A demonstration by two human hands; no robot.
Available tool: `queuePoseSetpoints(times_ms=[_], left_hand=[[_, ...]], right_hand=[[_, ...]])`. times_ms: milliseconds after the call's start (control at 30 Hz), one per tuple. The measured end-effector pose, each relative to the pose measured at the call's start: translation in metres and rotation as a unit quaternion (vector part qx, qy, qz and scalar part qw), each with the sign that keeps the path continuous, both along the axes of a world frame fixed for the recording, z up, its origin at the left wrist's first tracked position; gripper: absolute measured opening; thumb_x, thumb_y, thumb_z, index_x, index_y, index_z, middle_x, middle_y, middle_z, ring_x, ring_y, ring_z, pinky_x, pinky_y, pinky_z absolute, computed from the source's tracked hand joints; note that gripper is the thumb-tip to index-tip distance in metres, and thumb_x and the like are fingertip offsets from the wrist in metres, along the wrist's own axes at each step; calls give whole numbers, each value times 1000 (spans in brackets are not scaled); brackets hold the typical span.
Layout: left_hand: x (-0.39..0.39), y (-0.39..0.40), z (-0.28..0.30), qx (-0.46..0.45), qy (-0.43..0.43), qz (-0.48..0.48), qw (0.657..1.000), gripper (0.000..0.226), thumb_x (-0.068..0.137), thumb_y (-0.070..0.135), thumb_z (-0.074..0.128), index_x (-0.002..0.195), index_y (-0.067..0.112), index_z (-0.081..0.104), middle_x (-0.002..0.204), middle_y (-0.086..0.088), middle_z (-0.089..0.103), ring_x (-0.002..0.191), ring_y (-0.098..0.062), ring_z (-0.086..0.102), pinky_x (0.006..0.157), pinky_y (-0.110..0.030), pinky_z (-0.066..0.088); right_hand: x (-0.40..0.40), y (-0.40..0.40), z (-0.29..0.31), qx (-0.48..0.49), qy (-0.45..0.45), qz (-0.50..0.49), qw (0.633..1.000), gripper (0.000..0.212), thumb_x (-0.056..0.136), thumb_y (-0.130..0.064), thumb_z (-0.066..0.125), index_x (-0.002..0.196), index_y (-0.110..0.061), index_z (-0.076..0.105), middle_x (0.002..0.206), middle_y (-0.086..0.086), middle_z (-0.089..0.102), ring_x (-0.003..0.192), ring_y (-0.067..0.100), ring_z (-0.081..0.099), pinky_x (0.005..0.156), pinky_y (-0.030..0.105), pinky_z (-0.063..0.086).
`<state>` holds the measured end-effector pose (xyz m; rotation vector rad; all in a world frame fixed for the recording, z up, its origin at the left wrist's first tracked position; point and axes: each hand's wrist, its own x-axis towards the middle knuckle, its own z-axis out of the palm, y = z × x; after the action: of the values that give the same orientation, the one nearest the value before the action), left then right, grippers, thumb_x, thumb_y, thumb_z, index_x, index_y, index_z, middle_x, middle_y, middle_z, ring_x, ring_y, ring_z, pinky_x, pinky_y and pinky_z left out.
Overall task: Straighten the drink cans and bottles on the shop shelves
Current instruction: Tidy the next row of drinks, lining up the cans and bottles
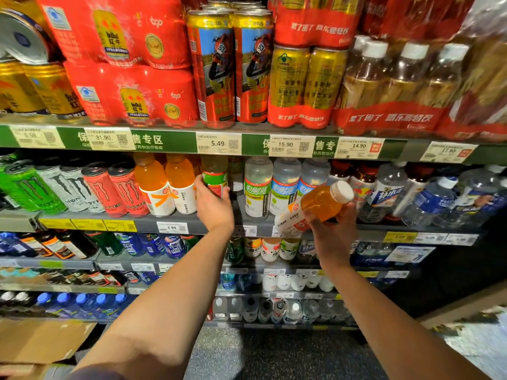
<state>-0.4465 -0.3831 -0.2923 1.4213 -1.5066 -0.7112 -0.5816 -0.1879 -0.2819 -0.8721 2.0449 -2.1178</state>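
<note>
Right hand [330, 227] is wrapped around an orange juice bottle [318, 205], tilted, white cap up-right, out in front of the second shelf [192, 223]. Left hand [212, 205] curls round a green-labelled bottle [215, 179] standing on that shelf, right beside two orange bottles [167, 185]. Energy cans [82, 187] lean further left.

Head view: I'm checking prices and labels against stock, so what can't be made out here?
- Green-labelled bottle: the left hand covers its lower part.
- Orange bottle: the right hand hides part of its label.
- Yellow price tags: blurred, print unreadable.
- Lower-shelf bottles: dim and too small to read.
- Top-shelf red packs: cut off by the top edge.
</note>
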Motion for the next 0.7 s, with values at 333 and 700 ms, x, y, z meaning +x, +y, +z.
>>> queuePoseSetpoints(times_ms=[333,700], left_hand=[[20,-20,-16,16,78,-158,984,66,83,24,78,139,12,45,128,-3,61,115,-17,58,99,-28,44],[49,-30,-8,133,57,-369,918,72,84,20,76,146,20,39,122,10,63,102,10,61,86,-8,49]], right_hand=[[-1,3,1,7,-14,1,1000,44,69,-47,80,101,-47,50,99,-20,68,92,1,67,77,29,54],[5,1,6,15,2,4,1000,56,69,-58,79,102,-25,50,98,-2,67,91,12,68,76,37,59]])
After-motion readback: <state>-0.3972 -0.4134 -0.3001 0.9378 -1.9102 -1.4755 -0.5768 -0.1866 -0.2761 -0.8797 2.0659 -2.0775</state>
